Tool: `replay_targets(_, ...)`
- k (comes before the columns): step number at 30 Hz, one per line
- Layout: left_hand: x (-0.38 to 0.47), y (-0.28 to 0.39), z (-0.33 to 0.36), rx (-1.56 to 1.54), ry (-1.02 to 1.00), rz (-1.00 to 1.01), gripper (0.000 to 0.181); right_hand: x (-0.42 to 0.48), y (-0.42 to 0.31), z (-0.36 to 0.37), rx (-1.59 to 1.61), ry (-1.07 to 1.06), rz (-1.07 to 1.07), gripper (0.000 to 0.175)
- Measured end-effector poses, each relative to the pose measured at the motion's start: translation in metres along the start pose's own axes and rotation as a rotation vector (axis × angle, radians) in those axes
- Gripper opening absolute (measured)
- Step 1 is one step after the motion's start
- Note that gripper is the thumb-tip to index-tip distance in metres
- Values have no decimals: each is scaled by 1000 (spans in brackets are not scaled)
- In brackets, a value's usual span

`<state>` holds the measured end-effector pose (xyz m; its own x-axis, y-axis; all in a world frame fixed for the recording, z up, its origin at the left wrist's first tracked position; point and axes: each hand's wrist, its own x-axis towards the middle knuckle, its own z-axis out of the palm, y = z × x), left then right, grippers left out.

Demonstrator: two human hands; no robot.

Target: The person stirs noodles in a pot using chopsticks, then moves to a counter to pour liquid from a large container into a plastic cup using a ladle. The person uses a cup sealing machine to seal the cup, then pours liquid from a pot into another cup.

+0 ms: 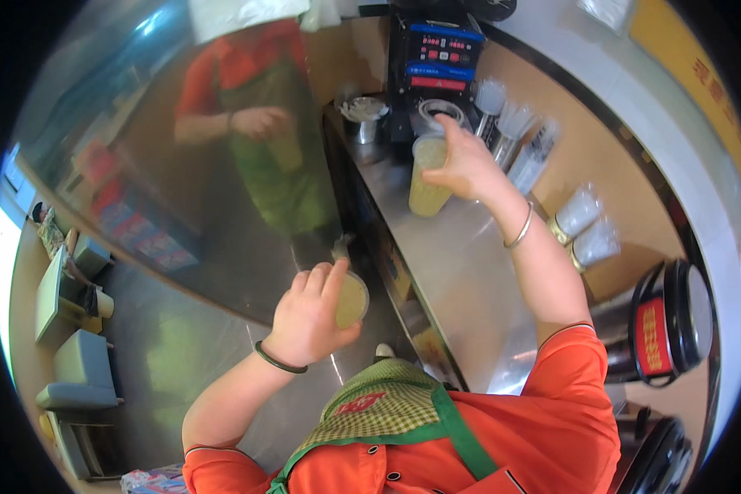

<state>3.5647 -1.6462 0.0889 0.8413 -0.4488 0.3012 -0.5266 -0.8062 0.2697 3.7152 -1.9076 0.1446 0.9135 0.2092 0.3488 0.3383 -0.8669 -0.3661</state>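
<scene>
My left hand [312, 309] is closed around a lidded cup of pale yellow drink [352, 301], held in front of my apron. Out over the steel counter, my right hand [463, 160] has its thumb and fingers spread around the upper part of a tall clear plastic cup of yellowish drink [429, 191]. Whether its fingers press on that cup is hard to tell. Just behind the tall cup is a cup sealing machine [438, 62] with a lit display and a round cup holder [441, 114].
A steel container [366, 120] stands left of the machine. Along the wall are stacks of clear plastic cups or lids [577, 213]. An insulated steel drum [636, 333] stands at right. A reflective panel [253, 247] rises at left; beyond it, a person [52, 231] is near a table [50, 293].
</scene>
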Motion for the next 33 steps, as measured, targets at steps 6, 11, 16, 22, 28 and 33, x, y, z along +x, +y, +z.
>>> replay_targets(6,123,-19,25,-64,-11,64,79,140,87,-21,-116,141,94,87)
replay_targets(11,186,-32,55,-84,-11,117,78,204,128,-12,-142,144,167,88)
replay_targets(16,225,-33,84,-76,-22,134,76,226,169,24,-139,90,179,89)
replay_targets(22,252,-31,116,-96,-62,144,75,219,212,78,-125,2,98,90)
replay_targets(28,270,-28,146,-109,-143,147,77,207,216,102,-23,-5,122,94)
replay_targets(33,280,-22,164,-152,-208,164,79,197,213,101,35,6,127,93)
